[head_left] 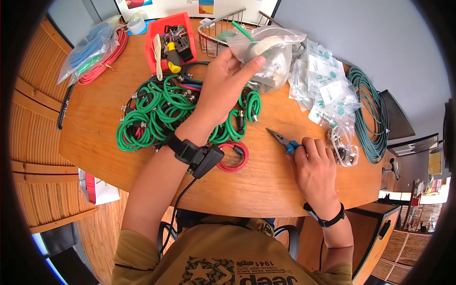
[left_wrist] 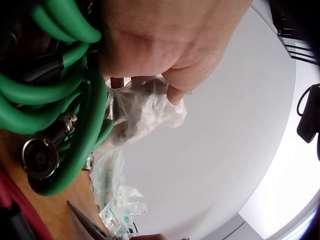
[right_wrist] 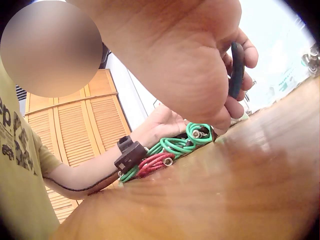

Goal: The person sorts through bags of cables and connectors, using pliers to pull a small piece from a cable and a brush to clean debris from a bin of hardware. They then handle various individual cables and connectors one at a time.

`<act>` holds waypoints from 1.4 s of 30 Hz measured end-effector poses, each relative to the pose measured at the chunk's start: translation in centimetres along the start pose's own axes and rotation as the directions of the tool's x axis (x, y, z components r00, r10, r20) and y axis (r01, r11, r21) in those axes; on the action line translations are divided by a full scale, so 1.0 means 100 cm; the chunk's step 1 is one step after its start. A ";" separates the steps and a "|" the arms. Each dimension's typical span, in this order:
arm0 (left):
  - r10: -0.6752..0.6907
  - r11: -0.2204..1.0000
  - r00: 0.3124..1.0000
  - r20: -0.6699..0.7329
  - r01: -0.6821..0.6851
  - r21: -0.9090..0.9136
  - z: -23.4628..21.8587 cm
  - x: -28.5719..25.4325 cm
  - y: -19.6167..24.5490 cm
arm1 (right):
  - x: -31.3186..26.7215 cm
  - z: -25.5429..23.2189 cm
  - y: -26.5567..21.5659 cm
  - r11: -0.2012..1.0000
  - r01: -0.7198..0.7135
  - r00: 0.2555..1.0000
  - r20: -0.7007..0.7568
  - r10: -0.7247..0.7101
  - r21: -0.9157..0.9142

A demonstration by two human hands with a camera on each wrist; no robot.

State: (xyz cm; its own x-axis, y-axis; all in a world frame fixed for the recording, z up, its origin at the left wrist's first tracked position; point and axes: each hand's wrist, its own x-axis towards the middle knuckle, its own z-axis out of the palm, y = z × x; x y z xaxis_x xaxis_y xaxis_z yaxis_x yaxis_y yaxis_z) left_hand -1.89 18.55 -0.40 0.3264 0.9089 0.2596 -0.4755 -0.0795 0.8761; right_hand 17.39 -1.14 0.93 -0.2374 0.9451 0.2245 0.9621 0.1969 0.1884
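The left hand [head_left: 227,83] pinches a clear plastic bag [head_left: 278,59] above the table [head_left: 256,190], near coiled green cables [head_left: 164,105], while the right hand [head_left: 316,168] grips blue-handled pliers [head_left: 280,137] to the cables' right.

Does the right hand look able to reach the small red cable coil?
Probably yes: nothing visible stands between the right hand and the small red coil, though the hand holds pliers and might need to put them down first.

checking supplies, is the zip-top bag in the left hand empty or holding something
Holding something: the zip-top bag bulges, and pale contents show through its clear plastic; cannot tell what they are.
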 end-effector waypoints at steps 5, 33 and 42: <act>-0.006 1.000 1.000 -0.001 0.006 0.006 0.000 0.000 0.000 | -0.003 0.006 0.003 1.000 0.009 1.000 0.005 -0.009 0.013; -0.021 0.999 1.000 0.000 0.021 -0.030 0.000 -0.001 0.000 | 0.002 -0.070 0.028 0.822 -0.155 0.964 -0.099 0.248 0.547; -0.001 1.000 1.000 0.000 0.001 0.013 0.001 -0.003 0.002 | 0.015 -0.083 0.040 0.575 -0.279 0.941 0.100 0.322 0.769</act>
State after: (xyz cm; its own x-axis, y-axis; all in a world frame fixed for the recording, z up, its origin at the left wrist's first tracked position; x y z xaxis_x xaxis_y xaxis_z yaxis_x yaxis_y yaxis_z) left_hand -1.97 18.22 -0.27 0.3272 0.9089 0.2585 -0.4646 -0.0835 0.8816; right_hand 19.82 -1.11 9.93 0.0998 0.9793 0.1764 0.7226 0.0505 -0.6894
